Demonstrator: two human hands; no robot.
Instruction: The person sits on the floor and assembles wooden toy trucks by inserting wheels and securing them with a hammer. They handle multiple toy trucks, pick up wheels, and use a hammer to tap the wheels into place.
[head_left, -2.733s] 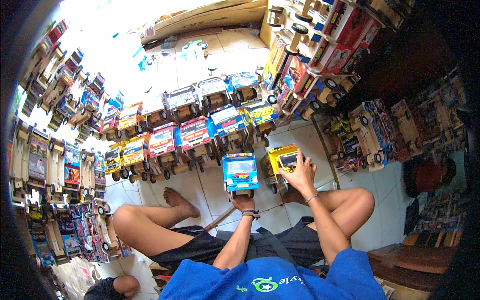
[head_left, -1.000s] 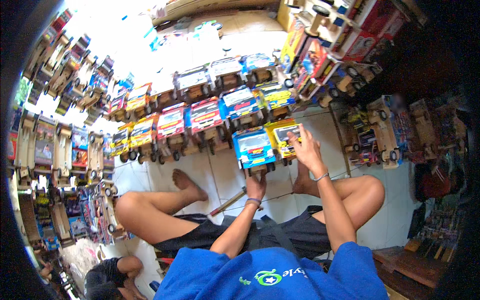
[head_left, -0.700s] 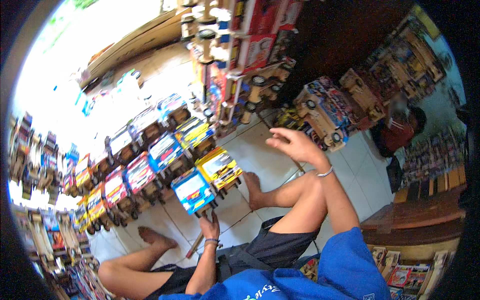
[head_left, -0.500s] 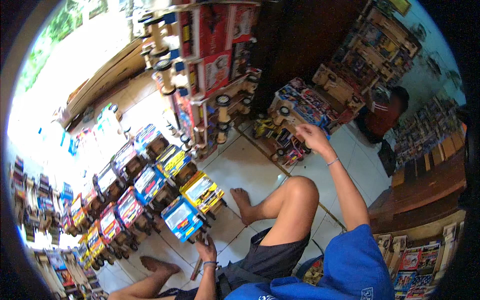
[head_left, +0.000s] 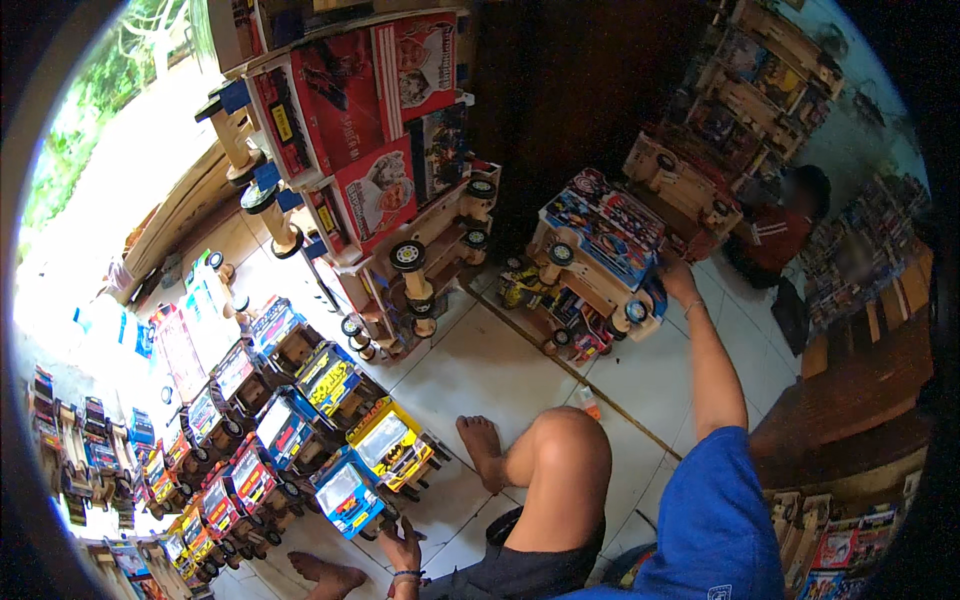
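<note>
On the right, my right hand point(head_left: 678, 280) is closed on the end of a wooden toy truck point(head_left: 603, 225) with blue and red printed panels and black wheels. Its fingertips are partly hidden behind the truck body. That truck sits tilted on top of other toy trucks, among them a red-fronted one point(head_left: 590, 343). Low in the view, my left hand point(head_left: 400, 548) is beside the rear of a blue-fronted toy truck point(head_left: 345, 497), its fingers apart. Next to that truck stands a yellow toy truck point(head_left: 395, 443).
Rows of colourful toy trucks point(head_left: 255, 470) cover the floor at left. A tall stack of red-panelled trucks point(head_left: 350, 120) rises behind them. A small orange-and-white container point(head_left: 588, 402) lies near my knee. Another person point(head_left: 785, 225) crouches at far right beside more stacked trucks.
My right hand has moved right from above the truck stack and closed on the end of the upper toy truck. The view has shifted; my left hand stays beside the blue truck.
</note>
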